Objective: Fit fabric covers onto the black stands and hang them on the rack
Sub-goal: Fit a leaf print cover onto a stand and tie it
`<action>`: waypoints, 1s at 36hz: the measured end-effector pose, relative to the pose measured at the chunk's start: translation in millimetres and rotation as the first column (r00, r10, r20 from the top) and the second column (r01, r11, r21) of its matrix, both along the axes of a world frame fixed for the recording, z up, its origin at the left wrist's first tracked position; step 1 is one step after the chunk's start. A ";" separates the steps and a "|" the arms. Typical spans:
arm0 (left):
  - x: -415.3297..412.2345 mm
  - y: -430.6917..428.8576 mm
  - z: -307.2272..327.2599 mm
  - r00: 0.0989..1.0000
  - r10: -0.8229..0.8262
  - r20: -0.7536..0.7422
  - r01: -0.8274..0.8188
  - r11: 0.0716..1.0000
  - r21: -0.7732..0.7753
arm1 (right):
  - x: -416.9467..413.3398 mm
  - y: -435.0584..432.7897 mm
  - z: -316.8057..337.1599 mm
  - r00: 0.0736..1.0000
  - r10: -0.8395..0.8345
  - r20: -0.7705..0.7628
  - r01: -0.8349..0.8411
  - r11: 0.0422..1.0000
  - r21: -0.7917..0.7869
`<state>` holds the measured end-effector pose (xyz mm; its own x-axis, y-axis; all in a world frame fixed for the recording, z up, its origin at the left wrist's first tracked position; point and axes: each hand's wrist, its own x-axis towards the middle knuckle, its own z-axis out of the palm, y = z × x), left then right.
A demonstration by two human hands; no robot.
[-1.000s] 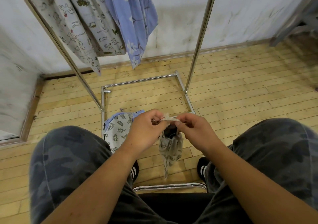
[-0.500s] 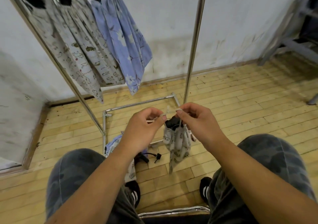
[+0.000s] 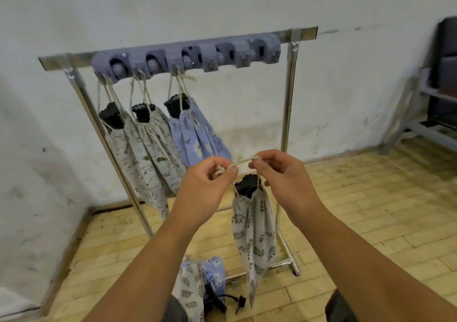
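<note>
White wall [image 3: 222, 5], plank floor [image 3: 371, 198]; rack [image 3: 288, 99] behind. Leaf-print cover [image 3: 254, 227], black stand [image 3: 247, 185] inside, hangs before it; left hand [image 3: 207, 188] and right hand [image 3: 284, 175] each pinch its drawstring [image 3: 243, 162]. Soft, seemingly light; lift by drawstring.

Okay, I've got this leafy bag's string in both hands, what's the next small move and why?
Probably lift the string up and loop it over the first free hook on the grey holder. The left hand and right hand pinch it stretched open, the leafy cover is on its black stand, and three covered stands hang left of that hook.
</note>
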<state>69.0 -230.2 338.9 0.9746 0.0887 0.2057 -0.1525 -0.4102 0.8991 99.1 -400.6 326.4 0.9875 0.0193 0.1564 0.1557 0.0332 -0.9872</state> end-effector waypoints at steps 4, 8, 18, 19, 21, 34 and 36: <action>14.0 2.3 26.6 0.999 0.031 0.035 -0.031 0.999 0.010 | 14.2 6.1 24.1 0.999 -0.017 0.034 0.017 1.000 0.008; 26.7 4.9 45.6 0.996 0.034 0.081 -0.035 0.999 0.002 | 28.3 12.4 42.8 0.999 -0.020 0.047 0.018 0.999 0.041; 86.2 19.6 80.6 0.978 0.142 0.152 -0.115 0.978 -0.175 | 80.6 37.8 87.1 0.994 -0.025 0.104 0.017 0.997 0.078; 91.6 20.4 83.1 0.977 0.149 0.155 -0.117 0.974 -0.194 | 85.8 40.4 89.5 0.994 -0.028 0.104 0.019 0.996 0.087; 101.6 21.9 87.5 0.974 0.159 0.158 -0.124 0.969 -0.213 | 96.4 45.9 93.3 0.993 -0.031 0.110 0.022 0.996 0.085; 161.6 34.3 119.2 0.969 0.194 0.150 -0.123 0.913 -0.388 | 155.5 76.0 122.2 0.989 -0.065 0.136 0.047 0.991 0.127; 169.1 34.5 119.8 0.973 0.186 0.134 -0.118 0.908 -0.401 | 162.1 77.7 122.8 0.990 -0.078 0.121 0.061 0.989 0.133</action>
